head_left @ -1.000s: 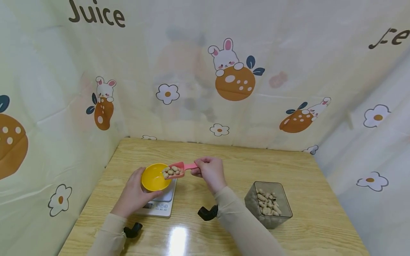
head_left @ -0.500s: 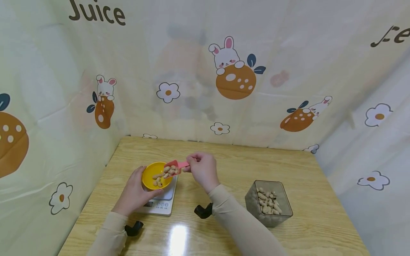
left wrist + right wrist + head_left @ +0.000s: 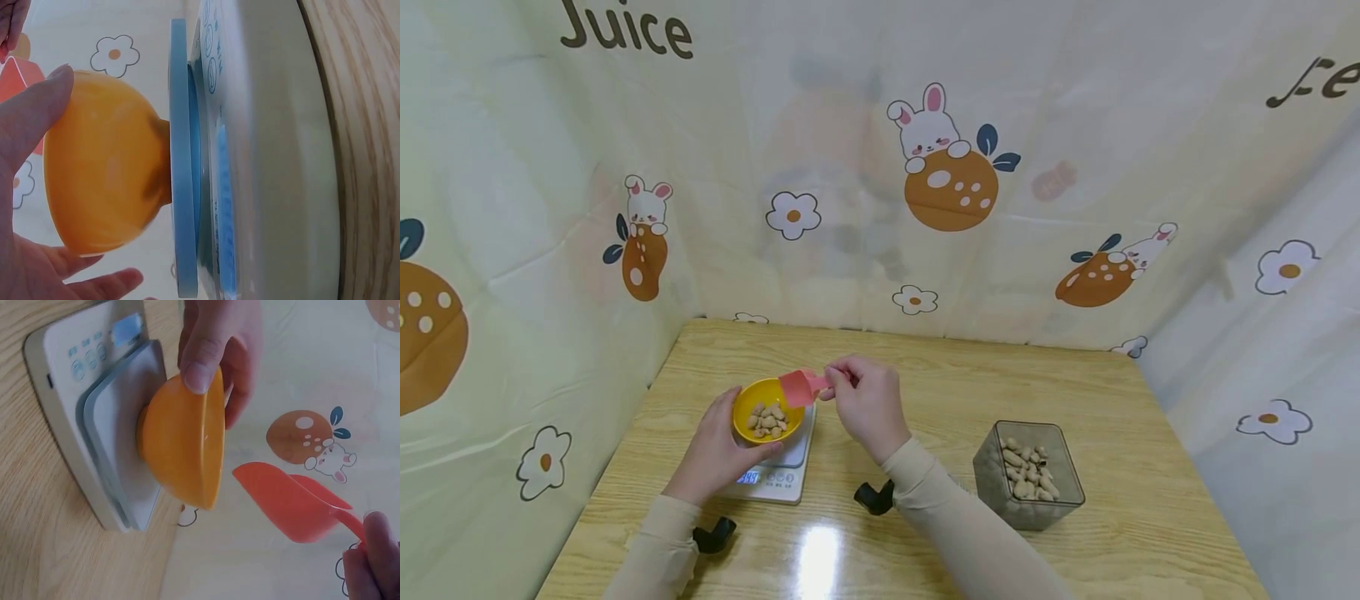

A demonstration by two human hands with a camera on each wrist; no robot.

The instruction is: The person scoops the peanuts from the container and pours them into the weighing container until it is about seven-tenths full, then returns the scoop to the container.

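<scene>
My left hand (image 3: 718, 446) holds the yellow bowl (image 3: 103, 169), thumb at the near rim and fingers round the far side. The bowl stands upright on the platform of a white kitchen scale (image 3: 782, 490), whose display is lit. Several unshelled peanuts (image 3: 767, 420) lie in the bowl. My right hand (image 3: 868, 408) pinches the handle of a pink scoop (image 3: 797, 389). The scoop is tilted at the bowl's right rim, and no peanuts show in it. In the right wrist view the scoop (image 3: 290, 503) hangs apart from the bowl's rim.
A clear grey-tinted square container (image 3: 1033, 518) with more peanuts stands to the right on the wooden table (image 3: 1150, 533). Black wrist mounts (image 3: 715, 536) sit at both forearms. A printed curtain (image 3: 850, 167) surrounds the table's back and sides.
The right hand has moved left and tipped the scoop. Its peanuts have gone into the bowl, which held none a second ago. The scale's display has lit up; the left hand stays put.
</scene>
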